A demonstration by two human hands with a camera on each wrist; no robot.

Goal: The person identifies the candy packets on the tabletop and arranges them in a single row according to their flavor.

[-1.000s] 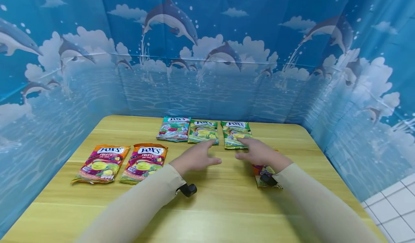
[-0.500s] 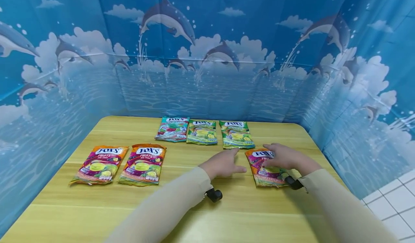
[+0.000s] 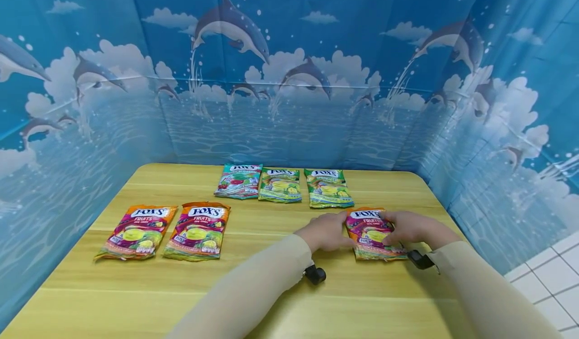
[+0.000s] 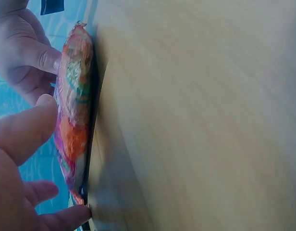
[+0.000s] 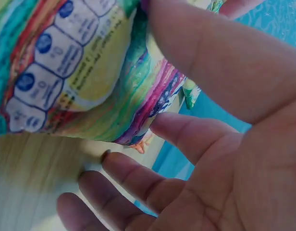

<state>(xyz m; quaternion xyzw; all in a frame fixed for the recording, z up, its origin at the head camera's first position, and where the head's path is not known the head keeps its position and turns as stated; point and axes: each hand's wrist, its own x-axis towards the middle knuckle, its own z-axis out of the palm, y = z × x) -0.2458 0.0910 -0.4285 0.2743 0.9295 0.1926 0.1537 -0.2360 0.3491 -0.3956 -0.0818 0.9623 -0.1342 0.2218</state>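
A purple and orange FOX'S Fruits candy bag lies face up on the right part of the table. My left hand is at its left side, thumb and fingers spread; in the left wrist view the left thumb is beside the bag. On the other side is my right hand, its thumb over the bag's face. The right wrist view shows the right index finger at the bag's edge, with the other fingers extended below, apart from it. Whether the left fingertips touch the bag is unclear.
Two more Fruits bags, one far left and one beside it, lie on the wooden table. Along the back are a teal bag and two green bags, a middle one and a right one. A dolphin-print curtain surrounds the table.
Both hands have moved right and down from near the green bags to the right-hand Fruits bag. The left hand has come up to its left side. The bags look unmoved.
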